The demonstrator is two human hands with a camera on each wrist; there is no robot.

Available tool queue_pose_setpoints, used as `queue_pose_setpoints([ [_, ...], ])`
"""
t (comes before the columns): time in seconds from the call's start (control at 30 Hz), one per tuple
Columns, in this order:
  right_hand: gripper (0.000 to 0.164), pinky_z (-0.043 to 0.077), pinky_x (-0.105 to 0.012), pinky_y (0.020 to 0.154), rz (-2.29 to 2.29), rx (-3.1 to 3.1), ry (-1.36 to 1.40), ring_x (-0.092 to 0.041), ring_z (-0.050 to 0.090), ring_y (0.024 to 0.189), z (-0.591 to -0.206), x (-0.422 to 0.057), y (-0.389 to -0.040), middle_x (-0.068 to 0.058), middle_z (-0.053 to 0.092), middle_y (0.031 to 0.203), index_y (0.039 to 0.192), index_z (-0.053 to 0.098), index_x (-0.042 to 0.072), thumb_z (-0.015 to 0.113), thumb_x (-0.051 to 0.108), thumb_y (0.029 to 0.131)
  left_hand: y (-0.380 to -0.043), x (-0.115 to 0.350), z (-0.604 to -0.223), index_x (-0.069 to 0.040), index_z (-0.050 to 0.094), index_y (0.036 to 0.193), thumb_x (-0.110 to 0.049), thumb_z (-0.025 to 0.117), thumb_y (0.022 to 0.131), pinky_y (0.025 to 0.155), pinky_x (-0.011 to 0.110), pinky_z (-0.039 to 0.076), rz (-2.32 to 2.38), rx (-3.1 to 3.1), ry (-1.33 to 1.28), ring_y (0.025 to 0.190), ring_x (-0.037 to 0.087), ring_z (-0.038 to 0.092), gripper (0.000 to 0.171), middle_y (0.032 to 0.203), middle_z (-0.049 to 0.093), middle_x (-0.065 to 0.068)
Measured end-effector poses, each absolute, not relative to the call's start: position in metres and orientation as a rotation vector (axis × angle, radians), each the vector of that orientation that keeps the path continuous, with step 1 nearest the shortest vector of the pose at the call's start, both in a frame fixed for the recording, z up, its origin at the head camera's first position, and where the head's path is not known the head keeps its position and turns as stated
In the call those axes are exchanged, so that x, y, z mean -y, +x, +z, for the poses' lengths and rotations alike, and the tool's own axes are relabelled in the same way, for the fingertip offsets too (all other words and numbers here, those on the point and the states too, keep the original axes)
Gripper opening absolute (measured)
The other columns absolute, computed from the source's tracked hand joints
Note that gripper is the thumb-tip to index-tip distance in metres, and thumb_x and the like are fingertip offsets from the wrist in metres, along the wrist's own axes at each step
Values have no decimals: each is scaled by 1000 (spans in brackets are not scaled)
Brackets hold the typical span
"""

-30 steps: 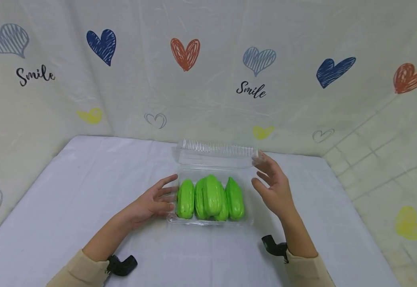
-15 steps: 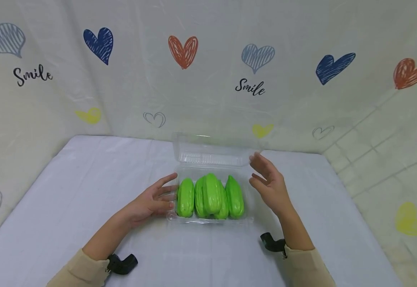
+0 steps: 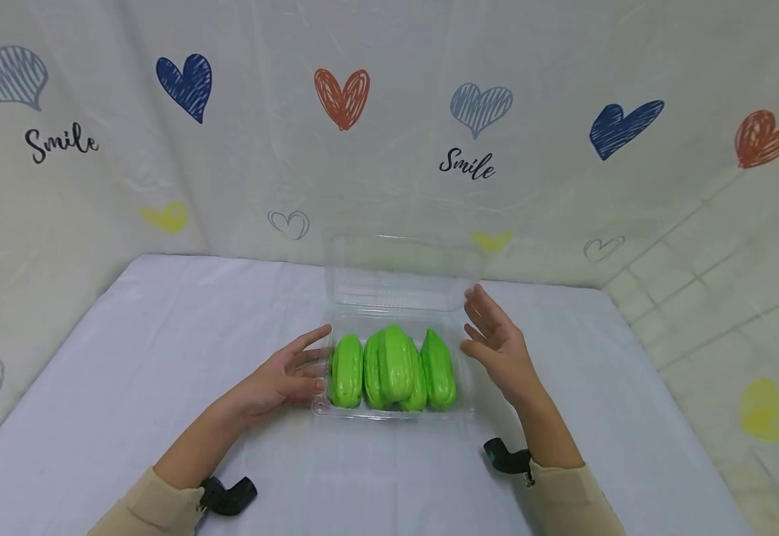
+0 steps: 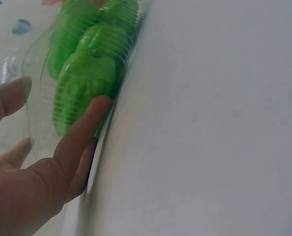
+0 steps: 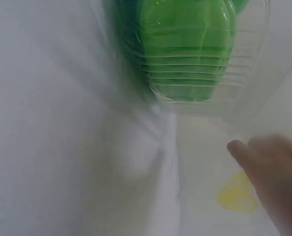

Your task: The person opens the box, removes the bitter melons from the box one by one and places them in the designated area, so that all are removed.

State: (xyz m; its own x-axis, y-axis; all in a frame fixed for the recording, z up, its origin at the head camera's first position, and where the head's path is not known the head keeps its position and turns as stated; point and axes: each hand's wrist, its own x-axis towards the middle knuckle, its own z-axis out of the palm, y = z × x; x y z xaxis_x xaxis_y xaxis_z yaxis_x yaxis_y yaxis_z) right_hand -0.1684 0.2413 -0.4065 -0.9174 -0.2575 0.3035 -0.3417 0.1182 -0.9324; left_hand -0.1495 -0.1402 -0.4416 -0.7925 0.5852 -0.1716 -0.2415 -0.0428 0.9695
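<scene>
A clear plastic clamshell box [image 3: 392, 417] sits on the white cloth with its lid [image 3: 402, 272] tipped back, away from the person. Several green ridged star fruits [image 3: 397, 365] lie inside, one on top of others. My left hand [image 3: 289, 380] rests its extended fingers against the box's left wall, as the left wrist view confirms, with star fruits [image 4: 84, 88] behind the clear plastic. To the right of the box, my right hand [image 3: 506, 353] hovers with fingers extended, close to the lid's lower right corner and holding nothing. In the right wrist view it appears blurred, apart from the box.
White cloth [image 3: 181, 335] covers the table. Behind it hangs a pale curtain [image 3: 396, 186] printed with hearts and "Smile", close to the raised lid. Black curved wrist mounts [image 3: 228, 496] stick out from both sleeves.
The lid has swung backward, from leaning over the box's rear edge to standing up toward the curtain. My right hand has left the lid and moved slightly left. The left hand stays put.
</scene>
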Motion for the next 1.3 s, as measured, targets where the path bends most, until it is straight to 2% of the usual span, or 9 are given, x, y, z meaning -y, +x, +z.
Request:
queue_pose_setpoints([
  [0.2,82,32,-34,114,2006,2269,634,-37,21,150,-408,-244,-168,-16,23,164,160,16,10,57,-11,92,-148,139,-440,-26,14,161,-1,65,92,99,42,48,1895,-1672,363,148,41,25,89,163,21,17],
  [0.37,83,34,-34,114,2035,2267,627,-39,20,150,-409,-245,-169,-15,23,164,161,18,16,56,-11,93,-148,139,-440,-26,14,161,-1,64,93,99,42,49,1895,-1675,364,148,42,25,89,163,20,18],
  [0.6,84,36,-36,113,2036,2322,630,-41,22,149,-410,-245,-170,-6,20,166,161,17,22,60,-4,94,-148,139,-440,-27,14,161,-2,65,93,99,42,48,1890,-1681,359,148,41,26,88,163,22,16],
  [0.77,86,36,-39,112,2040,2346,627,-41,25,148,-411,-244,-170,-5,18,167,161,17,25,58,-8,93,-147,139,-440,-26,15,161,-3,65,93,99,42,48,1885,-1691,362,147,42,26,88,163,22,17],
  [0.87,87,39,-37,110,2035,2362,612,-40,27,148,-411,-244,-170,-6,17,167,161,17,27,57,-10,93,-148,139,-441,-26,15,161,-2,64,93,99,42,49,1878,-1691,362,147,43,25,88,163,21,19],
  [1.07,86,47,-26,100,2035,2421,594,-41,29,147,-410,-243,-168,-9,17,166,161,16,28,57,-6,94,-148,139,-442,-24,12,162,0,62,94,97,45,50,1888,-1663,390,147,46,23,87,162,17,23],
  [1.3,83,46,-21,97,1982,2524,551,-41,30,147,-409,-243,-168,-11,20,165,161,16,28,59,0,95,-147,136,-440,-28,13,161,-1,63,94,97,43,49,1876,-1673,378,148,42,24,88,162,20,19],
])
